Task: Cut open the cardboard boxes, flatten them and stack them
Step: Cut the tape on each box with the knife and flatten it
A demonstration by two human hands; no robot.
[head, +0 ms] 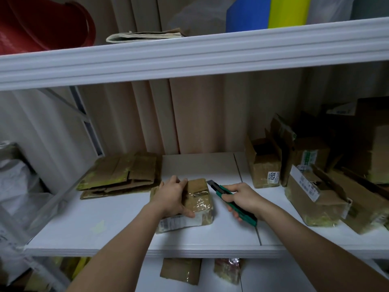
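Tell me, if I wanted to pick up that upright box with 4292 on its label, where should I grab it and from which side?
Probably from the front, by its two side walls. The 4292 box stands upright on the white shelf with its top flaps open and loose, so they make a poor hold. Other boxes crowd its right side, and the wall lies behind it; the front and left are free.

Brown taped box (199, 199), green-handled knife (235, 204), white shelf (105, 224); red bucket (42, 24), blue and yellow sheets (269, 13) above.
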